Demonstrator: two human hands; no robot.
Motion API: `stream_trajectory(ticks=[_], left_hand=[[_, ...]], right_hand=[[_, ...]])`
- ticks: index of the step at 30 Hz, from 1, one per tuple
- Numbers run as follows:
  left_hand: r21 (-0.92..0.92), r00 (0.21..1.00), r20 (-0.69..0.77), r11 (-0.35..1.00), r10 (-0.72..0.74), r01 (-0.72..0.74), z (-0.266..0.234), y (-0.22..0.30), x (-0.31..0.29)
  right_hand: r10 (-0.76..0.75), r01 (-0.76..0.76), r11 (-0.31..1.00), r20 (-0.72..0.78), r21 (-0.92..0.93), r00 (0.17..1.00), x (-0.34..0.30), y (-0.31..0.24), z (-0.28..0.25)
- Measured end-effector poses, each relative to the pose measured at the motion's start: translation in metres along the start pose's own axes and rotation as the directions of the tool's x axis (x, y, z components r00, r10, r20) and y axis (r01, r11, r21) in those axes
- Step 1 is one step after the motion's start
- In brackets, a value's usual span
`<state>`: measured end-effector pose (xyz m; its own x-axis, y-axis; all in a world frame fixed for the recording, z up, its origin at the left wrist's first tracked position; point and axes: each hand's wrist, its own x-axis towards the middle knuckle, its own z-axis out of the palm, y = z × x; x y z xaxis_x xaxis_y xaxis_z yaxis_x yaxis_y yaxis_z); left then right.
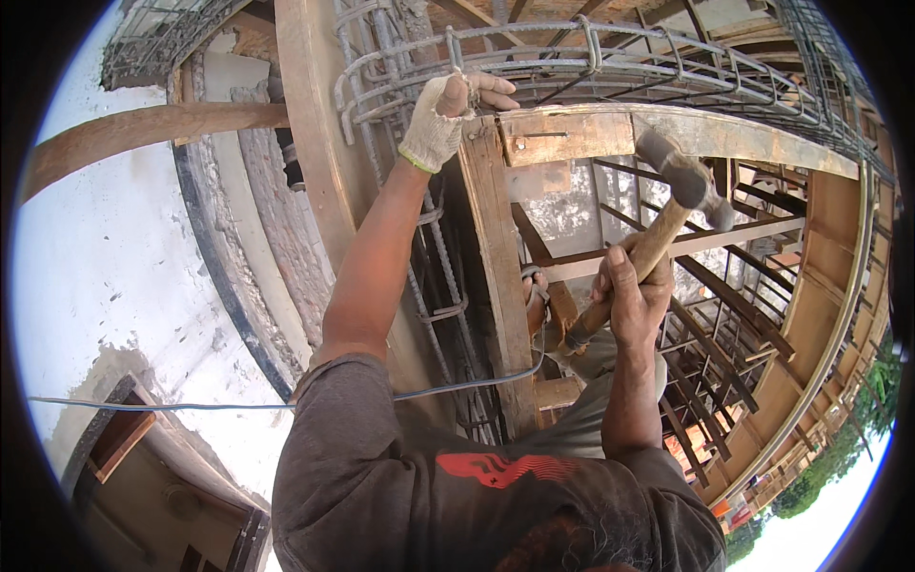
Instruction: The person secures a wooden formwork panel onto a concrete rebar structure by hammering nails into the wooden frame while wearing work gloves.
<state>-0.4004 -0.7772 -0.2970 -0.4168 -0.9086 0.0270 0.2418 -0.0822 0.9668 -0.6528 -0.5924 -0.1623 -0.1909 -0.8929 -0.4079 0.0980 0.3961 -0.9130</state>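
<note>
My right hand is wrapped round the wooden handle of a hammer. The hammer's metal head is raised in front of a horizontal timber beam. My left hand, in a pale knitted glove with bare fingertips, is at the corner where that beam meets an upright-looking board. Its thumb is bent in towards the fingers, which point right; anything small between them cannot be made out. Just beyond it runs a steel rebar cage. A nail sticks out of the beam near the corner.
More rebar runs down between two boards beside my left arm. A thin blue-grey cable crosses my front. Timber props fill the space below on the right. A white wall stands at left, with a wooden beam jutting across it.
</note>
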Motion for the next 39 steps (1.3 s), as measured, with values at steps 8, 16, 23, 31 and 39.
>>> stream_trajectory(ticks=[8, 16, 23, 31, 39], left_hand=[[0.106, 0.999, -0.036, 0.994, 0.034, -0.030, 0.002, 0.012, 0.002], [0.130, 0.989, -0.149, 0.992, 0.020, 0.000, 0.010, 0.018, 0.002], [0.003, 0.958, -0.252, 0.989, -0.139, 0.145, 0.016, 0.021, -0.003], [0.286, 0.756, -0.618, 0.957, 0.218, -0.042, 0.038, 0.021, -0.018], [0.679, 0.941, -0.260, 0.733, 0.214, 0.021, 0.047, 0.048, -0.015]], right_hand=[[-0.434, 0.363, 0.858, -0.136, -0.363, 0.890, 0.079, -0.047, 0.063], [-0.265, 0.199, 0.895, -0.117, -0.400, 0.957, 0.109, 0.011, 0.079], [-0.086, 0.073, 0.987, -0.087, -0.145, 0.993, 0.113, 0.002, 0.085], [-0.062, 0.058, 0.997, -0.076, -0.045, 0.995, 0.112, 0.004, 0.078], [-0.050, 0.057, 0.991, -0.067, 0.118, 0.997, 0.115, 0.005, 0.079]])
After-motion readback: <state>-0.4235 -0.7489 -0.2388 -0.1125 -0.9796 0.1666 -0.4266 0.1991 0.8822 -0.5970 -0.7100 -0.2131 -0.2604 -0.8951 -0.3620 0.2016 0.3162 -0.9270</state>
